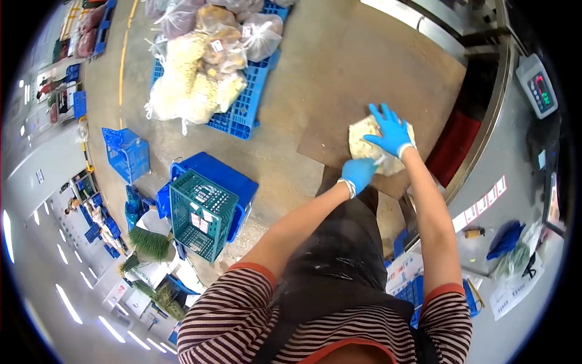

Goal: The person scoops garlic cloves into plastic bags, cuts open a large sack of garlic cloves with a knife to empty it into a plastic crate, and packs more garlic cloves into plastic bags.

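A clear plastic bag of pale, cream-coloured pieces [362, 145] rests on a flat brown sheet [339, 91] in front of me. My right hand [391, 132], in a blue glove, lies on top of the bag with its fingers spread. My left hand [359, 173], also gloved in blue, is closed at the bag's near edge, where gathered, whitish plastic shows by its fingers. The exact contents of the bag are too small to tell.
Filled plastic bags [200, 79] are heaped on a blue pallet [233, 124]. A green crate [203, 212] sits in a blue bin [245, 188] to my left, near another blue crate [136, 159]. A digital scale display [538, 88] stands at right.
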`<state>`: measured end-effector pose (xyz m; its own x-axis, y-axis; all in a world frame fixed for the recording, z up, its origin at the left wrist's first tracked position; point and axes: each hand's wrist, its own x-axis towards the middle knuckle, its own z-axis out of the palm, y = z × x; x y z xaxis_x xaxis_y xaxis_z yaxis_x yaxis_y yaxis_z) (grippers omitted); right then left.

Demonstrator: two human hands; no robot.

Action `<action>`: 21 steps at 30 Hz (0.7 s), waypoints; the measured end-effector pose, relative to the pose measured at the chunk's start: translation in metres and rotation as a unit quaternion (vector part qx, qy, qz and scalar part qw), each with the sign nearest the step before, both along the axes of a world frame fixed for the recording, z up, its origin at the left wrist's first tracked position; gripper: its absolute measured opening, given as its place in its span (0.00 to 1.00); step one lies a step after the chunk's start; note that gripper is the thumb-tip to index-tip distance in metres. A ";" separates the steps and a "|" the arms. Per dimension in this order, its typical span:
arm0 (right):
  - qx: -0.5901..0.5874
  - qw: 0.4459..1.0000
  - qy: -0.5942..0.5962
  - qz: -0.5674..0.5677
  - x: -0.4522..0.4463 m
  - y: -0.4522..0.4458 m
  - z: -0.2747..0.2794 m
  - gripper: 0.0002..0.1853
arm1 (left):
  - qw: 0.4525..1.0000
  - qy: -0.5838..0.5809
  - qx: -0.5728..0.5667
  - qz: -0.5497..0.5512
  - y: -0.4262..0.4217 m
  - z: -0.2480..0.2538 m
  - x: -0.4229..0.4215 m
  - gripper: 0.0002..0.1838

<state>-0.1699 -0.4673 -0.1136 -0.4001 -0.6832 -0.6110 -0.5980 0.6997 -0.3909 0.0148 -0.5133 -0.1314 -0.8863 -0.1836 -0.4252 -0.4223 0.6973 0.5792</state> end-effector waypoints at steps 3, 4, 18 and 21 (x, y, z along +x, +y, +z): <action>-0.065 0.982 0.125 -0.129 -0.011 -0.008 0.060 0.50 | 0.846 -0.141 0.446 0.255 -0.042 0.077 -0.015 0.15; -0.133 0.964 0.128 -0.191 -0.013 0.002 0.069 0.48 | 0.806 -0.098 0.503 0.295 -0.055 0.084 -0.010 0.14; -0.155 0.941 -0.121 -0.276 0.109 0.078 0.191 0.37 | 0.844 0.100 0.325 0.415 -0.636 0.084 0.059 0.12; -0.167 0.940 -0.162 -0.249 0.138 0.091 0.191 0.37 | 0.700 0.013 0.410 0.584 -0.625 0.136 0.001 0.18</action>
